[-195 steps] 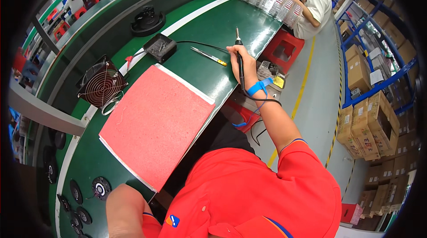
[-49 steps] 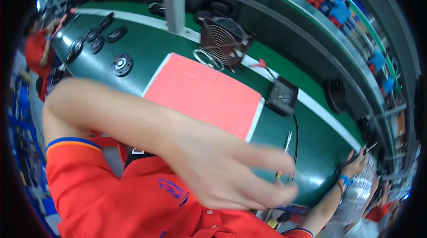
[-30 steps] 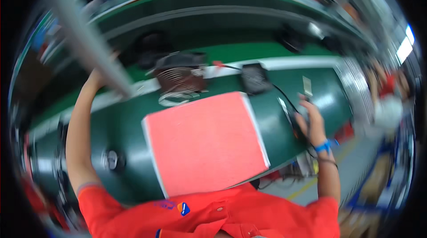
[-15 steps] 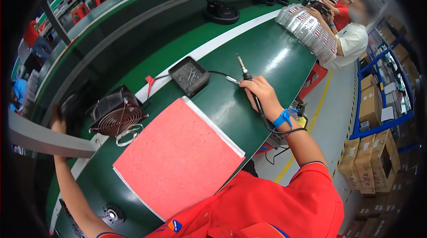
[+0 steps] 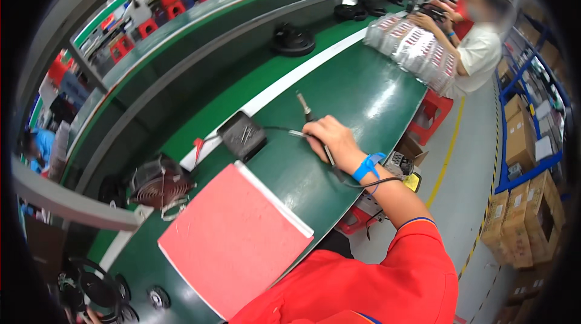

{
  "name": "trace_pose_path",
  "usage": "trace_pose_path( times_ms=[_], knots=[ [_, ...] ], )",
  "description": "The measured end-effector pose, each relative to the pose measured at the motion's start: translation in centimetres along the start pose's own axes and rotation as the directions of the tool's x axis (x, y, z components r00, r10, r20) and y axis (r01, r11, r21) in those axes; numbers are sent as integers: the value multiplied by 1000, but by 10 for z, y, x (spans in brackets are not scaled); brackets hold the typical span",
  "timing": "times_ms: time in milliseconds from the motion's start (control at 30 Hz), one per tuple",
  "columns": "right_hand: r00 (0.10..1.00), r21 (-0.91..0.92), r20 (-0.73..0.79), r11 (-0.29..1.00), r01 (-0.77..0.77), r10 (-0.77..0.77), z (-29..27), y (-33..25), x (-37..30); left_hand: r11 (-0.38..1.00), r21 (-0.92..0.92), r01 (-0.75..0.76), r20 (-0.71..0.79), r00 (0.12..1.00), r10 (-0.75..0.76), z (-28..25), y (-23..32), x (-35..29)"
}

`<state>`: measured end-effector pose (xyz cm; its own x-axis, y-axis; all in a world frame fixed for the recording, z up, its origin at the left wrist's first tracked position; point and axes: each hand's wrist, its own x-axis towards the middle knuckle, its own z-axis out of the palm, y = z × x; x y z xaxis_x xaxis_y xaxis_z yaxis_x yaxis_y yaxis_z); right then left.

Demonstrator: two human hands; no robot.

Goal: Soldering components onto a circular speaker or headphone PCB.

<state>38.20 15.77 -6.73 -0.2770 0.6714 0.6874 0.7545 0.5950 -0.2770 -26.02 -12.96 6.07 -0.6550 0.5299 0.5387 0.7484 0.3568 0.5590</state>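
Observation:
My right hand [image 5: 334,142] is closed around a soldering iron [image 5: 305,107], its metal tip pointing up and away above the green bench. A slim silver piece [image 5: 296,133] shows beside those fingers; I cannot tell what it is. At the lower left, my left hand [image 5: 92,315] shows only partly, its fingers on a black round assembly [image 5: 100,284] with an open ring shape. Small black wheel-like parts [image 5: 158,297] lie near it. A pink foam pad [image 5: 236,239] covers the bench in front of me.
A black tray [image 5: 243,135] of small metal bits sits beyond the pad, near a red clip [image 5: 198,144]. A fan [image 5: 158,185] stands by a grey post [image 5: 78,200]. Clear plastic packs [image 5: 411,45] and a co-worker [image 5: 475,51] are at the far right. Black assemblies [image 5: 293,40] rest on the green conveyor.
My left hand has moved from beside the fan to the lower left and now has the black round assembly. The view has turned; my right hand still holds the soldering iron.

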Motion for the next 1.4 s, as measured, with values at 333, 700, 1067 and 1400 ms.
trace_pose_path(
  times_ms=[333, 700, 1067, 1400],
  knots=[
    [984, 9, 95, 989, -151, 149, 2, 16, -4, 835, -185, 517, 941, 339, -1, 133, 196, -124],
    [999, 201, 38, 980, 0, -8, -13, -77, -15, 681, -447, -580, 382, 565, 732, 209, 190, -119],
    [890, 427, 143, 838, 340, -434, 28, -173, 27, 865, -282, -416, 536, 679, 502, 225, 201, -139],
    [767, 678, 324, 701, 221, -554, 74, -199, 30, 891, -264, -371, 428, 782, 452, 112, 143, -121]
  ],
)
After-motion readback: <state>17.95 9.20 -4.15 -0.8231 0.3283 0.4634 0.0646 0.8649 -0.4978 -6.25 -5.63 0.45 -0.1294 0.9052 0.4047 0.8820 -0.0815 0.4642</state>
